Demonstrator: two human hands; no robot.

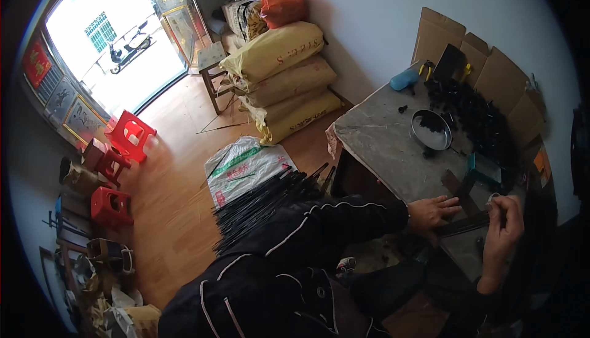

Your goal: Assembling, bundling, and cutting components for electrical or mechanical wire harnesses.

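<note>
My left hand [432, 214] reaches over the near edge of the grey-topped table, fingers stretched out and resting beside a bundle of thin dark rods [465, 224]. The bundle lies between my two hands. At its right end my right hand [506, 226] is raised, thumb and fingers pinched together. A small pale curved piece [493, 196] shows at those fingertips, too small to name. Just beyond my hands sits a teal open-topped box [484, 169]. A round metal bowl [431, 130] with small black pieces in it stands farther back.
A heap of small black parts [476, 113] spreads against upright cardboard [488, 70] on the table [384, 126]. A blue bottle [404, 80] lies at its far end. Long black rods [264, 206] cover a floor sack. Stacked yellow sacks [286, 83] and red stools [132, 134] stand farther off.
</note>
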